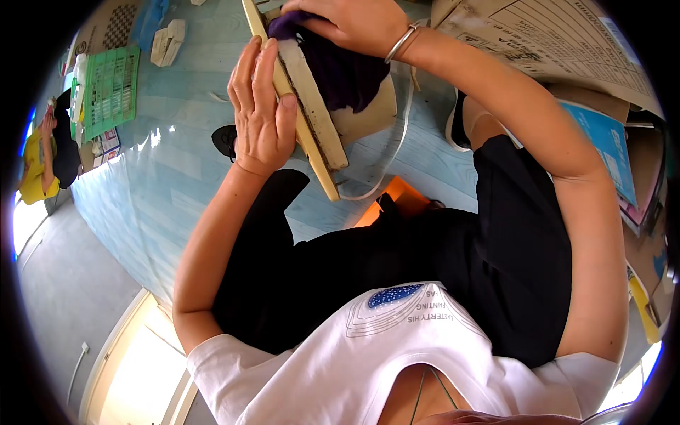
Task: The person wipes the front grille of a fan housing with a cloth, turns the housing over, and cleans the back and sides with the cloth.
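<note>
A cream-coloured appliance point(365, 119) with a hinged-looking cream panel point(318, 161) stands on the floor in front of my knees. What kind of appliance it is I cannot tell. My left hand point(262, 106) rests on the panel, fingers stretched out and lying flat along it, with the thumb at its edge. On top of the appliance a dark purple cloth point(340, 74) hangs down over the side. My right hand point(347, 25), with a bracelet at the wrist, is closed on the cloth; some fingertips are hidden at the frame's top. Dirt marks the cream rim between panel and body.
A white cord point(386, 173) curves over the pale blue floor beside the appliance. Something orange point(400, 198) lies between my legs. Cardboard boxes point(545, 42) stand at right. A green plastic basket point(111, 92) is at far left, near a person in yellow point(35, 166).
</note>
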A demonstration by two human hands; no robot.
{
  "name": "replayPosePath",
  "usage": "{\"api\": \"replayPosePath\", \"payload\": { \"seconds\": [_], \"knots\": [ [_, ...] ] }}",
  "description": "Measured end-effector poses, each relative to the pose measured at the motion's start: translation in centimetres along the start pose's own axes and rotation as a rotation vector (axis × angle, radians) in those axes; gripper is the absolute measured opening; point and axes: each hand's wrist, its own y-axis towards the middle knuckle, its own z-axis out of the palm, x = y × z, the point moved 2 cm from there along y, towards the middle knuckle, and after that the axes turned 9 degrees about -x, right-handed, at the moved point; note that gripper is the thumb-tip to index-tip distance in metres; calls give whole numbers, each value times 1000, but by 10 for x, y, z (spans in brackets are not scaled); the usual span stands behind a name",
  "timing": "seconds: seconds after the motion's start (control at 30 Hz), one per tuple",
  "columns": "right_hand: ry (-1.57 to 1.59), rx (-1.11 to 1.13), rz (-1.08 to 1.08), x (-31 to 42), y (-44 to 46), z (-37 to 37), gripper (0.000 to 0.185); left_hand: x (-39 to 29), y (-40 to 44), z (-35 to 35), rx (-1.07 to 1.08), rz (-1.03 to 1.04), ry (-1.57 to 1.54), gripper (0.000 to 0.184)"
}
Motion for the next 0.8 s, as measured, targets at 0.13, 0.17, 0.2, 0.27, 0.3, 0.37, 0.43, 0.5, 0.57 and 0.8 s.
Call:
{"api": "replayPosePath", "payload": {
  "seconds": [0.13,0.17,0.2,0.27,0.3,0.37,0.43,0.5,0.57,0.8],
  "knots": [
    [-49,-68,-9,-5,16,18,20,2,1,0,6,3,1,57],
    [-94,-38,-13,-6,15,23,19,2,1,0,8,10,-4,58],
    [-103,-88,-11,-5,11,26,19,3,0,0,8,10,-7,58],
    [-98,-43,-39,5,10,16,20,4,-1,1,1,18,-5,58],
    [-90,-1,-68,13,8,10,20,4,-1,1,-1,16,-5,58],
    [-36,10,-77,29,-9,2,17,3,0,1,4,25,-1,58],
    [36,97,-75,47,-34,-7,40,3,0,1,2,27,1,58],
    [103,143,-93,70,-54,-21,34,3,-1,0,0,32,6,58],
    [250,217,-151,89,-70,-35,29,2,0,-1,15,36,25,57],
    [431,375,-213,107,-66,-45,14,2,3,0,15,42,30,56]
  ]
}}
